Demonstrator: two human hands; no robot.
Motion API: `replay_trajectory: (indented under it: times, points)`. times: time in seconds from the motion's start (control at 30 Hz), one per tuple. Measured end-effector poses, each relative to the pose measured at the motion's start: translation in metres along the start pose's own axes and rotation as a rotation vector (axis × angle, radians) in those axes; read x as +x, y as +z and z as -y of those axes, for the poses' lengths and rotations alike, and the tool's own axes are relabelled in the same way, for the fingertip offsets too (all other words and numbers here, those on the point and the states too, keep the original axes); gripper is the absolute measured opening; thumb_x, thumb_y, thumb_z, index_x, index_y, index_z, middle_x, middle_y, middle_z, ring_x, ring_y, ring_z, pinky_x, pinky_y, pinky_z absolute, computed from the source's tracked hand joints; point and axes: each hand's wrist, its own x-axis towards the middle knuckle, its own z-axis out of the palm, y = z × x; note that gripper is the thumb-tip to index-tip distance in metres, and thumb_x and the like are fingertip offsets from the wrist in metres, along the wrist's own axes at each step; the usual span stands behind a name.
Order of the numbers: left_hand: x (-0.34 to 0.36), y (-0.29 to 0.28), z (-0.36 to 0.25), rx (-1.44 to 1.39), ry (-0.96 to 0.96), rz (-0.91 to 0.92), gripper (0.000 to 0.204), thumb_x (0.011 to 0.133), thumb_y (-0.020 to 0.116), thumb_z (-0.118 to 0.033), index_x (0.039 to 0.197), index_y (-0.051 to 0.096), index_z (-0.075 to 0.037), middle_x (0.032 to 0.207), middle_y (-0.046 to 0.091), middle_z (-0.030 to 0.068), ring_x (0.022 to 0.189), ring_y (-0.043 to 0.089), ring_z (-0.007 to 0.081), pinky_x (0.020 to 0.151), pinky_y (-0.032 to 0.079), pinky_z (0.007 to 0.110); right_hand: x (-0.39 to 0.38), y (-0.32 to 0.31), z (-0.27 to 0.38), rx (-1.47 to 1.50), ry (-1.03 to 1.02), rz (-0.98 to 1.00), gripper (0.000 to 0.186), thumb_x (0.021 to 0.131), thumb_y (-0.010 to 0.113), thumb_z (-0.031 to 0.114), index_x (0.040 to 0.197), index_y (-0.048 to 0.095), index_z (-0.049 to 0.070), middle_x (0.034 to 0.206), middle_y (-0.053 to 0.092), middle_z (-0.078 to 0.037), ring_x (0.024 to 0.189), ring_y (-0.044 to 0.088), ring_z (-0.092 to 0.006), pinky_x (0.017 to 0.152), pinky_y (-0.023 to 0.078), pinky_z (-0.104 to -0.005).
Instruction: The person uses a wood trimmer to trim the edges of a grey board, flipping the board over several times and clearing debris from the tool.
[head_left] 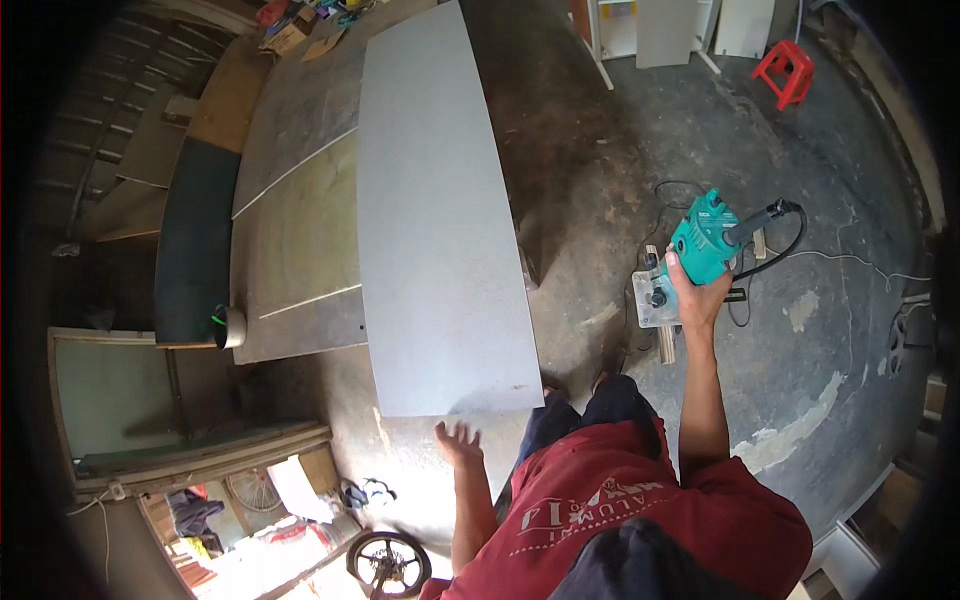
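A long pale grey board [440,240] lies lengthwise in front of me, its near end by my waist. My right hand [697,295] grips a green power router [706,240] out to the right of the board, above the floor; the router has a clear base plate and a black cable. My left hand [460,445] has its fingers spread and holds nothing, just beside the near edge of the board; I cannot tell whether it touches it.
Other panels [295,220] lie left of the board, with a cup-like container [232,328] on their edge. A red stool [783,75] and white cabinet parts [660,30] stand at the back right. A wheel [385,560] is at lower left. Cords cross the concrete floor [820,220].
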Motion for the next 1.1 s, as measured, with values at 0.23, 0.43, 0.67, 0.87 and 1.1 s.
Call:
replay_trajectory:
  times: [0.23,0.43,0.67,0.87,1.1]
  points:
    - [-0.016,0.038,0.014,-0.165,-0.094,0.195,0.082,0.085,0.061,-0.044,0.147,0.031,0.002,0.147,0.040,0.0189,0.136,0.041,0.0353,0.115,0.034,0.051,-0.010,-0.019,-0.008,0.038,0.073,0.144,0.029,0.082,0.078,0.009,0.106,0.067,-0.001,0.099,0.072,-0.007,0.089,0.067,-0.0162,0.083,0.052,-0.0321]
    - [-0.012,0.021,0.031,0.272,0.503,0.031,0.079,0.088,0.071,-0.022,0.151,0.031,0.002,0.146,0.043,0.0231,0.137,0.040,0.0392,0.119,0.025,0.050,-0.046,-0.045,0.001,0.025,0.000,0.175,0.020,0.086,0.074,0.010,0.102,0.068,-0.001,0.097,0.072,-0.007,0.087,0.066,-0.0158,0.080,0.051,-0.0318]
    - [-0.087,0.102,0.050,1.323,1.326,0.446,0.084,0.081,0.075,-0.029,0.151,0.038,-0.002,0.160,0.031,0.0233,0.150,0.022,0.0456,0.119,0.017,0.062,-0.133,-0.061,0.010,0.061,-0.007,0.148,0.023,0.085,0.074,0.009,0.104,0.066,-0.001,0.098,0.071,-0.008,0.088,0.067,-0.0168,0.082,0.052,-0.0323]
    - [-0.062,0.104,0.055,1.246,1.477,0.584,0.073,0.079,0.075,-0.029,0.143,0.051,-0.005,0.156,0.038,0.0238,0.145,0.031,0.0477,0.114,0.024,0.066,-0.183,-0.065,0.011,0.116,-0.012,0.163,0.027,0.085,0.074,0.008,0.108,0.063,-0.001,0.100,0.070,-0.009,0.088,0.066,-0.0173,0.081,0.052,-0.0323]
    - [0.047,0.112,-0.038,1.304,1.481,0.280,0.081,0.091,0.052,-0.069,0.153,0.044,-0.017,0.162,0.032,0.0166,0.151,0.022,0.0412,0.119,0.017,0.062,-0.213,-0.035,0.016,0.073,0.004,0.258,0.039,0.086,0.072,0.016,0.115,0.057,-0.003,0.105,0.068,-0.014,0.099,0.065,-0.0243,0.091,0.049,-0.0387]
